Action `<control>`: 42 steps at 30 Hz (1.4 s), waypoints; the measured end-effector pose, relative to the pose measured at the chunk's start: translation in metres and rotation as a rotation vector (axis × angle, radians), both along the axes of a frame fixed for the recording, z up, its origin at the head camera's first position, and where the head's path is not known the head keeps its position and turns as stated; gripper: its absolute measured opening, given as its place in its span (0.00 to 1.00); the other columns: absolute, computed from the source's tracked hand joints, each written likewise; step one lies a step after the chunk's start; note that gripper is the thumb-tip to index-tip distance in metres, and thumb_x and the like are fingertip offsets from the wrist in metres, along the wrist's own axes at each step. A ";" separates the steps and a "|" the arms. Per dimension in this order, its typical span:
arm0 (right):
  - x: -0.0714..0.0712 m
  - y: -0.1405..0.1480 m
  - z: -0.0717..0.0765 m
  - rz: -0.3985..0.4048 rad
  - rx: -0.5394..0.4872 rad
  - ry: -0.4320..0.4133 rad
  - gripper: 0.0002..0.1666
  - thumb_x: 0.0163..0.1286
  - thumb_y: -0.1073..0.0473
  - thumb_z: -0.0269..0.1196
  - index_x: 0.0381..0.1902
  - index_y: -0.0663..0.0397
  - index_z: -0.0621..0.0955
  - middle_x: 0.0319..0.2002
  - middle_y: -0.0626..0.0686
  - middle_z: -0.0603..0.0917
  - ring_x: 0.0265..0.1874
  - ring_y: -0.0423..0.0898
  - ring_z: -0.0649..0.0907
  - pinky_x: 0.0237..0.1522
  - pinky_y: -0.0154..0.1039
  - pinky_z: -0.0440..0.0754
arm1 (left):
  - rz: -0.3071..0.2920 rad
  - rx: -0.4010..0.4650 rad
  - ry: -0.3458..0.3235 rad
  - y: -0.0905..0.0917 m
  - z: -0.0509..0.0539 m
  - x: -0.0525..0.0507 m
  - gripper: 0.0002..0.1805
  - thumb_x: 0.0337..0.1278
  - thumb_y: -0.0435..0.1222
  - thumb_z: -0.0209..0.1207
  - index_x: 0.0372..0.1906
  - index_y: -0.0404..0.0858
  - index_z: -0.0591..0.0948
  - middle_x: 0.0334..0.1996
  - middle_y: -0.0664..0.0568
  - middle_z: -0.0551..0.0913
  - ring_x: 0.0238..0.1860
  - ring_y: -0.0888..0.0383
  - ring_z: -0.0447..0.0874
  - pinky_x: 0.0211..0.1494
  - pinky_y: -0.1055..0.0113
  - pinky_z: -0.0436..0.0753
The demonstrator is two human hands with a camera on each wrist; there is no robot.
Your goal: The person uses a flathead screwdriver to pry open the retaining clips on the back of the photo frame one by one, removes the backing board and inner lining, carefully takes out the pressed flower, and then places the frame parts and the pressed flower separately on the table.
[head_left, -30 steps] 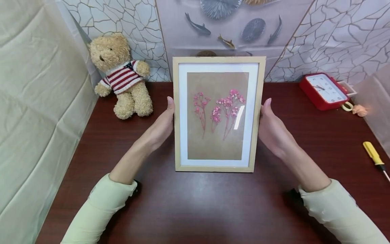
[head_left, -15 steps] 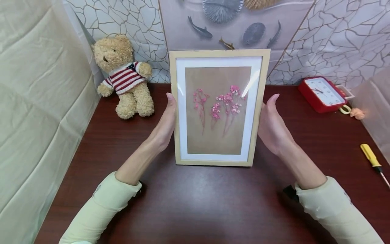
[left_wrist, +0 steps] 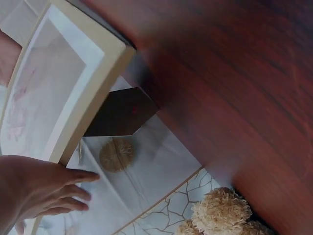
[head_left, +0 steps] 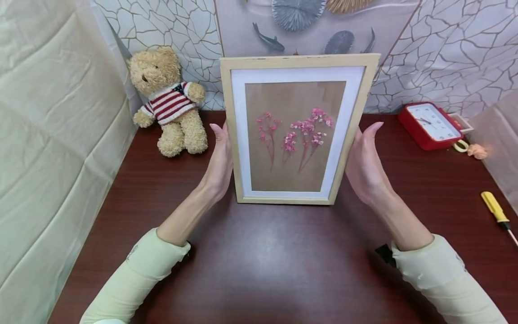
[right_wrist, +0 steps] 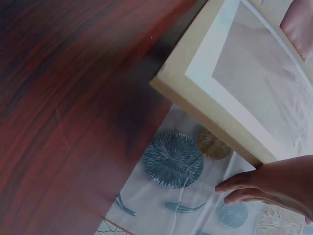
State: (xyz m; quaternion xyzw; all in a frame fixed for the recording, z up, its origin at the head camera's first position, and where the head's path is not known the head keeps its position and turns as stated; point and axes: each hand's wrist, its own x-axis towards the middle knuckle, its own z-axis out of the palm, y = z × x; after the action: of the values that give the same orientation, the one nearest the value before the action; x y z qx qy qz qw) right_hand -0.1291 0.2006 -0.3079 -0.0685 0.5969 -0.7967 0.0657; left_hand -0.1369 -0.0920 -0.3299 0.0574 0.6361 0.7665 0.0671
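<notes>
A picture frame (head_left: 297,198) with a pale wood border holds pressed pink flowers on a brown backing inside a white mat. It stands almost upright mid-table, its top looking wider than its bottom. My left hand (head_left: 220,166) presses along its left side, thumb pointing up, and my right hand (head_left: 368,166) does the same on its right side. In the left wrist view, the extended fingers (left_wrist: 73,193) reach past the edge behind the frame, and a dark stand leg (left_wrist: 124,113) juts from its back. Fingers (right_wrist: 242,188) stretch out likewise in the right wrist view.
At the back left a teddy bear (head_left: 170,103) in a striped sweater leans against the patterned backdrop. A red alarm clock (head_left: 430,125) lies at the back right, beside a small orange item (head_left: 477,151). A yellow-handled screwdriver (head_left: 494,208) lies at the right edge.
The picture frame has shifted up the view, away from me, and its top now looks larger and wider. Both hands have moved along with it, thumbs spreading outward from its sides.
</notes>
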 end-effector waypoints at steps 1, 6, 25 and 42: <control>0.001 0.000 -0.001 -0.004 -0.019 0.007 0.48 0.83 0.22 0.24 0.89 0.33 0.57 0.84 0.47 0.62 0.85 0.45 0.56 0.88 0.46 0.37 | 0.004 0.016 0.003 0.000 0.000 0.000 0.65 0.57 0.84 0.21 0.92 0.52 0.34 0.92 0.63 0.33 0.90 0.62 0.26 0.91 0.49 0.31; 0.006 0.003 -0.007 -0.017 -0.112 0.028 0.53 0.81 0.22 0.19 0.86 0.36 0.68 0.81 0.48 0.68 0.85 0.44 0.57 0.87 0.45 0.39 | 0.008 0.116 -0.048 0.000 0.003 -0.001 0.52 0.73 0.72 0.11 0.92 0.48 0.33 0.92 0.60 0.31 0.90 0.59 0.23 0.91 0.53 0.31; 0.020 0.005 -0.029 -0.008 -0.279 0.034 0.43 0.90 0.33 0.29 0.91 0.48 0.49 0.92 0.39 0.43 0.89 0.36 0.35 0.86 0.37 0.25 | -0.079 0.141 -0.148 -0.006 0.003 0.021 0.45 0.81 0.68 0.19 0.91 0.53 0.33 0.90 0.68 0.25 0.90 0.60 0.20 0.91 0.51 0.30; 0.025 0.013 -0.055 0.058 -0.088 -0.269 0.42 0.91 0.32 0.27 0.92 0.38 0.36 0.91 0.41 0.31 0.89 0.37 0.31 0.85 0.29 0.37 | -0.192 -0.091 -0.308 -0.013 -0.043 0.030 0.51 0.77 0.74 0.19 0.91 0.50 0.29 0.91 0.61 0.27 0.90 0.60 0.33 0.92 0.51 0.42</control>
State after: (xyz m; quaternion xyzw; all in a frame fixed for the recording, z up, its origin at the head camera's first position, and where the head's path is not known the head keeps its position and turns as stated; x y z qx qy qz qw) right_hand -0.1043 0.2140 -0.3625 0.0189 0.5449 -0.8219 0.1649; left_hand -0.1070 -0.1050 -0.3727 -0.0033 0.6440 0.7267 0.2391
